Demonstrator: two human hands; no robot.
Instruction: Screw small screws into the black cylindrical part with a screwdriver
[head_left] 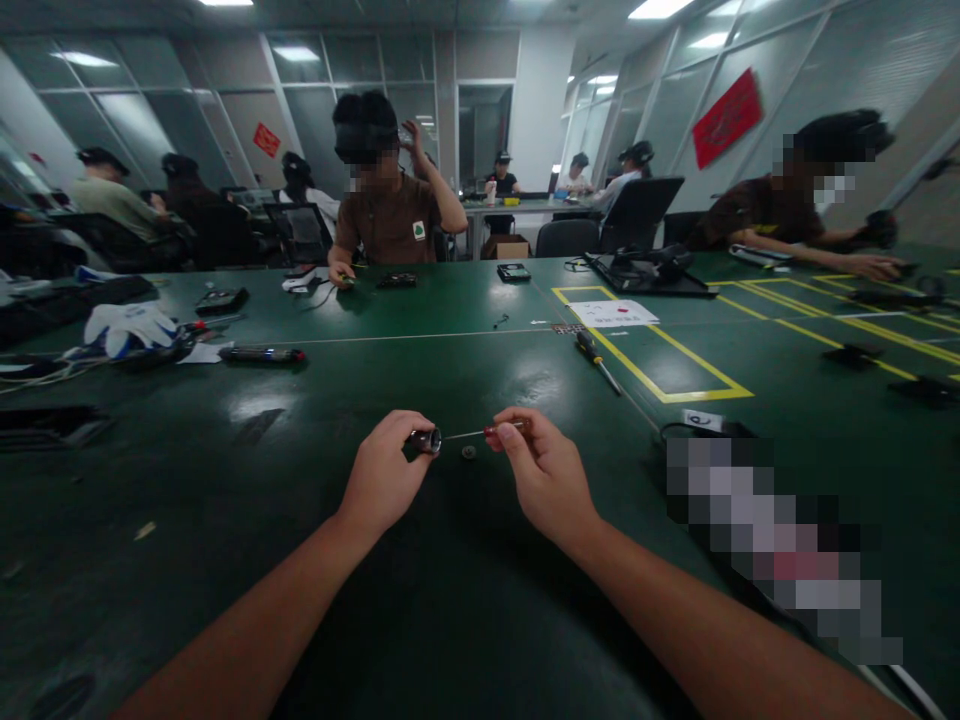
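Observation:
Near the middle of the green table (pixel 420 620), my left hand (pixel 388 468) is closed around a small dark cylinder (pixel 426 440), its round end facing right. My right hand (pixel 546 468) pinches the red handle of a thin screwdriver (pixel 491 432). The metal shaft points left toward the cylinder's open-looking end; whether its tip touches is too small to tell. Just below the shaft, between my hands, a small round metal piece (pixel 468 453) lies on the tabletop.
Beyond my hands lie a yellow-black screwdriver (pixel 598 360), a paper sheet (pixel 613 313) and a black box-like device (pixel 514 272). White gloves (pixel 129 328) and a dark cylindrical tool (pixel 262 355) are at left. A person (pixel 390 190) sits opposite; another leans in at right.

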